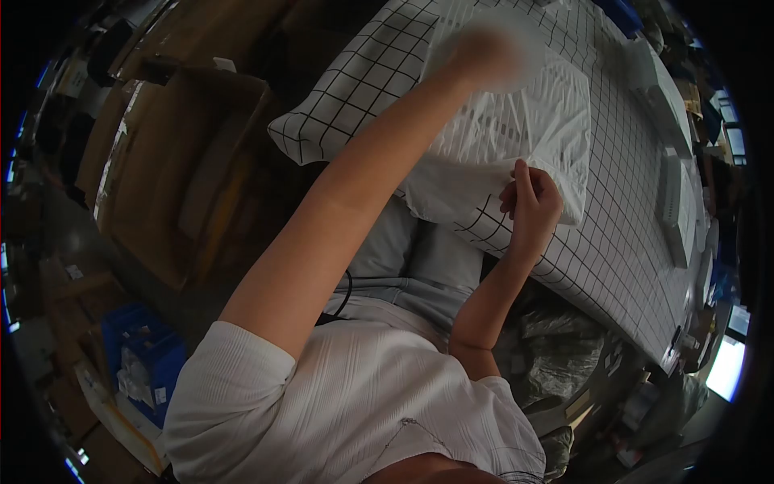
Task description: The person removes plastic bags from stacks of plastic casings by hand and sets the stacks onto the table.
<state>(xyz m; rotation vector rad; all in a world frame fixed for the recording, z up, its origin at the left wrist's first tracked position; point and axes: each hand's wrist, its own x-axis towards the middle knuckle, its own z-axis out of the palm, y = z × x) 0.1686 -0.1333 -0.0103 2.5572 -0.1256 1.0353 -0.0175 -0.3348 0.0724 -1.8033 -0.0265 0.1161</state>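
A clear plastic bag [468,189] lies on a table covered with a white, black-gridded cloth [363,89]. Inside it shows a flat white item with rows of slots [484,125]. My right hand [534,198] is closed at the near edge of the bag, pinching the film between thumb and fingers. My left arm stretches across to the far part of the bag. There my left hand [488,56] rests on or just above the film; it is blurred, so its fingers cannot be made out.
An open cardboard box [181,161] stands to the left of the table. A blue bin [145,359] with plastic film sits lower left. White box-like pieces [661,97] line the table's far right side. Dark plastic-wrapped bundles [560,347] lie below the table's near edge.
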